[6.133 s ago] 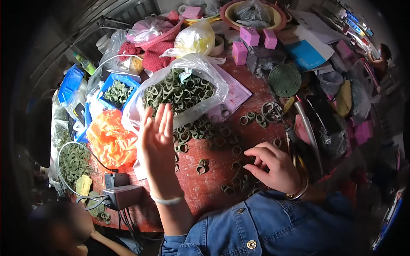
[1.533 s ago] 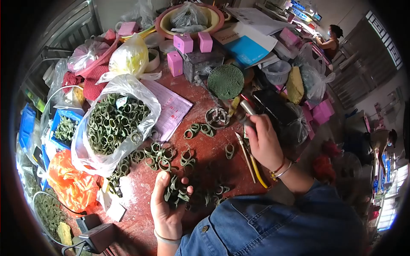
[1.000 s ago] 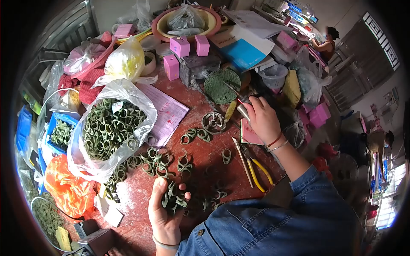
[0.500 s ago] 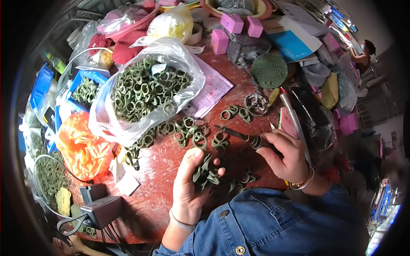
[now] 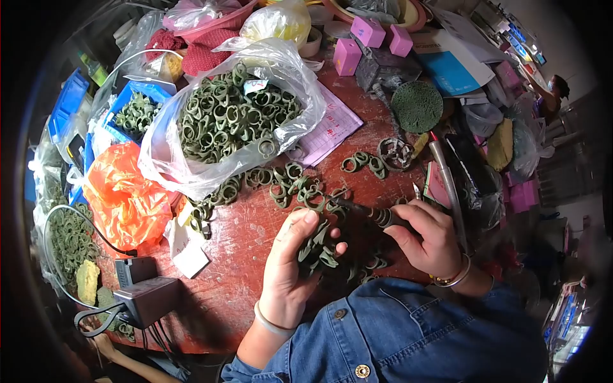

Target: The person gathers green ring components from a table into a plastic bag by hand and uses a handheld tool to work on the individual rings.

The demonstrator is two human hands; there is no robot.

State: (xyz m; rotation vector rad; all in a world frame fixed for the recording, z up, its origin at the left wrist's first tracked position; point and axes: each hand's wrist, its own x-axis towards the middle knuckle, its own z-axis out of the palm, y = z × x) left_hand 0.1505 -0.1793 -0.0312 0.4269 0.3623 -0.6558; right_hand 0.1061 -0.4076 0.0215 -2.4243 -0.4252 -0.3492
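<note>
Several dark green rings point(image 5: 317, 247) are bunched in my left hand point(image 5: 290, 255), its fingers wrapped round them. My right hand point(image 5: 426, 237) grips a dark, thin-tipped tool point(image 5: 377, 216), whose tip points left to just above the bunch. More loose green rings point(image 5: 288, 185) lie on the red table point(image 5: 255, 236) beyond my left hand. An open clear plastic bag point(image 5: 169, 163) full of the same rings stands behind them. A small group of rings point(image 5: 364, 164) sits beside a round metal piece point(image 5: 396, 153).
At the left are an orange plastic bag point(image 5: 124, 198), a blue bin point(image 5: 118, 118) and a black power adapter point(image 5: 150, 300). Pink blocks point(image 5: 348, 56), a round green pad point(image 5: 416, 106) and a silver handpiece point(image 5: 447, 182) are at the right. Another person's arm point(image 5: 128, 365) shows at the lower left.
My right hand has left the silver handpiece and now holds the dark tool, brought close to the rings in my left hand. The camera view has turned.
</note>
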